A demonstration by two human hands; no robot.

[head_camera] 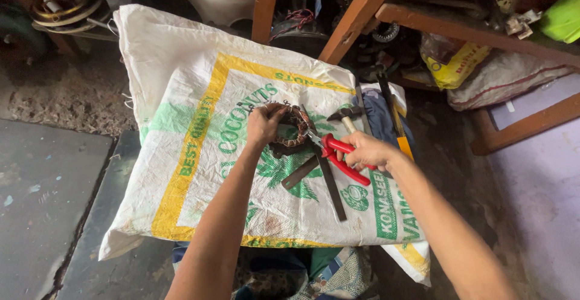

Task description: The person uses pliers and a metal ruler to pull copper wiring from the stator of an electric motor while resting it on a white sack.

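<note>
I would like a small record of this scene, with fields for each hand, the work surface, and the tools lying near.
left hand: left hand grips the ring-shaped motor stator with copper windings
right hand: right hand holds red-handled pliers, tips at the stator
surface: white woven sack with green and yellow print
tools near: hammer beyond the pliers; flat metal file on the sack
background: wooden frame

Hammer (pixel 345 117) right of coil (pixel 290 132)

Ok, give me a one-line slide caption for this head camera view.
Left hand steadies a wound copper coil ring on a woven sack while right hand applies red-handled pliers.
</note>
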